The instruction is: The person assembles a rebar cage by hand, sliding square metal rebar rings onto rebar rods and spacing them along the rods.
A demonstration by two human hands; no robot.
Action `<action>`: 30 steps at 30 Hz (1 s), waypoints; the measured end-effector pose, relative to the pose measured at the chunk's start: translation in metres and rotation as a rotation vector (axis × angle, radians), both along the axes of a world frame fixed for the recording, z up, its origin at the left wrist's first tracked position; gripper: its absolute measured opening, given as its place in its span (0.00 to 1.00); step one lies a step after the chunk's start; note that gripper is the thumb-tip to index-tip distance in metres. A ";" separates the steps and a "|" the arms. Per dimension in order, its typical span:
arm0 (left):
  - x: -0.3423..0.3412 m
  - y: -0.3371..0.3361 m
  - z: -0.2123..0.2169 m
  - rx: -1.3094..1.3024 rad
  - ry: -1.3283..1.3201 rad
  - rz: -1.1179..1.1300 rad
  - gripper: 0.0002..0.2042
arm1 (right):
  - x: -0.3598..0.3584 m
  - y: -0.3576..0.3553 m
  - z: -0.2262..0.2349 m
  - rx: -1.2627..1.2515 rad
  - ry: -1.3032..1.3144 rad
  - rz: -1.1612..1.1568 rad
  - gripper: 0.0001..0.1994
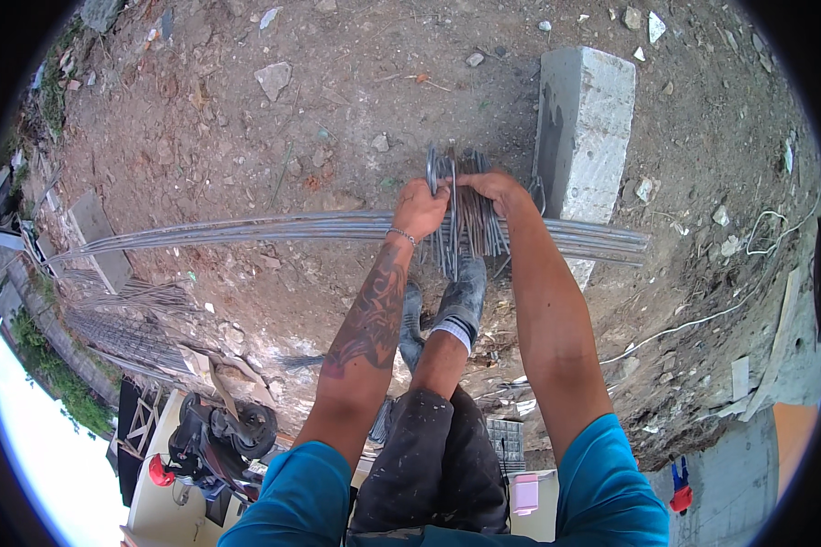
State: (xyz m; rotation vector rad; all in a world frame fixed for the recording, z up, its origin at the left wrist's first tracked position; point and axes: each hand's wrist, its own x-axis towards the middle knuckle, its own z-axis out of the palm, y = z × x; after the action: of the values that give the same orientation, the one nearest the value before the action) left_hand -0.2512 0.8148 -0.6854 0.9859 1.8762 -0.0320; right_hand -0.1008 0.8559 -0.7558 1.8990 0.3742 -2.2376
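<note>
Long steel rebars [310, 224] run left to right in front of me. Bent steel stirrups [470, 228] stand bunched around them, close to the concrete block. My left hand [419, 210] is closed at the left side of the bunch, its fingertips on the leftmost stirrups. My right hand [493, 188] reaches over the top of the bunch, fingers curled on the stirrups there. The two hands nearly meet. Exactly which stirrups each hand grips is partly hidden by the fingers.
A concrete block [602, 137] props the rebars at the right; a flat slab [98, 232] lies beneath their left end. Steel mesh [128, 335] lies at left, near a motorcycle [219, 438]. Stones are scattered over the dirt. My boot [465, 290] stands just below the stirrups.
</note>
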 end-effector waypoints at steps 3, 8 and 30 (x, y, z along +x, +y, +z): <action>0.004 -0.005 -0.003 -0.017 -0.052 -0.050 0.21 | -0.003 0.004 0.010 -0.097 0.093 -0.100 0.22; 0.029 -0.012 -0.001 0.177 0.030 0.030 0.22 | -0.004 0.007 0.019 0.054 -0.012 0.025 0.16; -0.035 0.002 0.013 0.051 -0.414 0.532 0.12 | -0.038 -0.045 0.122 0.660 -0.397 0.028 0.35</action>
State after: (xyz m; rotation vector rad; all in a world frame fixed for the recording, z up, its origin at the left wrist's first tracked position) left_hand -0.2862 0.8172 -0.6726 0.4526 1.6966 0.5006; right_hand -0.1383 0.8114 -0.6333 2.5488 1.1647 -1.7710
